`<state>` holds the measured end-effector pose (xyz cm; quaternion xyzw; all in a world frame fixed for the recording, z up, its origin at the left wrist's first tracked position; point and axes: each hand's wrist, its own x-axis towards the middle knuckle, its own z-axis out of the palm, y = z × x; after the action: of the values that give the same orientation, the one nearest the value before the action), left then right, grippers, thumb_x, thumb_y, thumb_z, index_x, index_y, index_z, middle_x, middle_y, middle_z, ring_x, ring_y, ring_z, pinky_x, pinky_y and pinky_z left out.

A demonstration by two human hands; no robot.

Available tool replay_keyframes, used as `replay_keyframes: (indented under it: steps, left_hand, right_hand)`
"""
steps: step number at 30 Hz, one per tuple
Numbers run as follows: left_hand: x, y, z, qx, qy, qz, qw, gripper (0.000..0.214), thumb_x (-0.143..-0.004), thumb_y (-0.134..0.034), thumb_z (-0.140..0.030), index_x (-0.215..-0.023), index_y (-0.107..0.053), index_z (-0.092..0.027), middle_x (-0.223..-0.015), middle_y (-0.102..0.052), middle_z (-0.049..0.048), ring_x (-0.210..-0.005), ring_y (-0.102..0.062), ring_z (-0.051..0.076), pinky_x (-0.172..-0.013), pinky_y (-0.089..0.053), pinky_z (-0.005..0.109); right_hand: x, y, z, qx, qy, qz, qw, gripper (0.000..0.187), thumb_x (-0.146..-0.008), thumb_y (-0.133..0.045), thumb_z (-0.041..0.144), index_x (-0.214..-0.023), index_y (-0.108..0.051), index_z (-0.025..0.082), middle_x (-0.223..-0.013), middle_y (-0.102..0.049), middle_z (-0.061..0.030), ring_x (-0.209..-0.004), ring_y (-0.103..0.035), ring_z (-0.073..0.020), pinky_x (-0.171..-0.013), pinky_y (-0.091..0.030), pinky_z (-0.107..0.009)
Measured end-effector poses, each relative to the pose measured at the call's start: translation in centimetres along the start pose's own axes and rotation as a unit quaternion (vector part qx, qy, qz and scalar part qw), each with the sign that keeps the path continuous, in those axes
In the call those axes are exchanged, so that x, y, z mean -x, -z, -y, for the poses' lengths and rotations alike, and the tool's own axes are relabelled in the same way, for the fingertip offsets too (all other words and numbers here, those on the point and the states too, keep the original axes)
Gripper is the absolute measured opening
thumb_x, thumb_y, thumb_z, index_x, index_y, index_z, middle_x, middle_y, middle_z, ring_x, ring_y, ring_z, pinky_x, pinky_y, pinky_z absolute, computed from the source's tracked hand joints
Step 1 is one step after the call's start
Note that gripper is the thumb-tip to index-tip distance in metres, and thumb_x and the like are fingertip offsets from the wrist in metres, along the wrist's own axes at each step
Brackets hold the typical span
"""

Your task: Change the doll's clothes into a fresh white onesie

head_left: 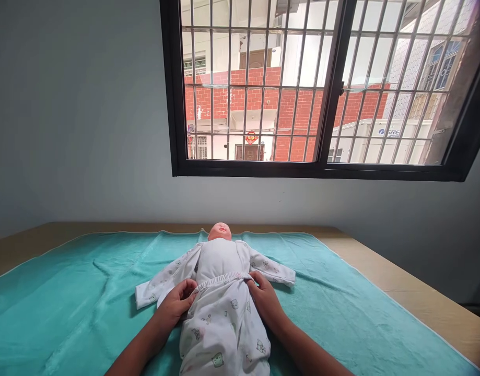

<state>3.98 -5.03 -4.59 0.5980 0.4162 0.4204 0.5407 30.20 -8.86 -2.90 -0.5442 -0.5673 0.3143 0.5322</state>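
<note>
A baby doll [220, 230] lies on its back on a turquoise blanket [106, 292], its head toward the wall. White printed pants [224, 324] with a gathered elastic waistband cover its lower body up to the belly. Its printed jacket [173, 269] is spread out, both sleeves stretched sideways, over a plain white torso. My left hand [179, 297] pinches the waistband at the left side of the doll. At the right end of the waistband, my right hand [263, 295] grips the fabric, with some fingertips hidden behind it.
Beneath the blanket is a wooden table [400, 282], its edge showing along the back and right. A grey wall [86, 130] rises behind it, with a black-framed barred window [255, 168] above the doll.
</note>
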Motion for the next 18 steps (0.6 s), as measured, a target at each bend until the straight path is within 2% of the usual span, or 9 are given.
replay_keyframes:
  steps: [12, 18]
  left_hand:
    - [0.36, -0.27, -0.82, -0.005, 0.004, 0.001, 1.000, 0.053, -0.055, -0.078, -0.064, -0.079, -0.060, -0.020, -0.081, -0.065, 0.0032, -0.083, -0.059, 0.023, -0.074, -0.047, 0.031]
    - [0.25, -0.15, -0.53, -0.004, 0.008, 0.004, 1.000, 0.053, -0.056, -0.078, -0.063, -0.080, -0.060, -0.020, -0.082, -0.065, 0.0031, -0.084, -0.058, 0.023, -0.075, -0.047, 0.032]
  right_hand:
    - [0.05, 0.00, 0.00, 0.014, 0.000, 0.006, 1.000, 0.025, -0.085, -0.048, 0.042, -0.079, -0.058, 0.020, -0.079, -0.060, -0.0014, -0.079, -0.052, -0.0212, -0.073, -0.041, -0.030]
    - [0.30, 0.02, 0.42, 0.021, -0.007, 0.010, 1.000, 0.024, -0.086, -0.047, 0.040, -0.080, -0.058, 0.020, -0.081, -0.062, -0.0012, -0.079, -0.053, -0.0208, -0.074, -0.040, -0.030]
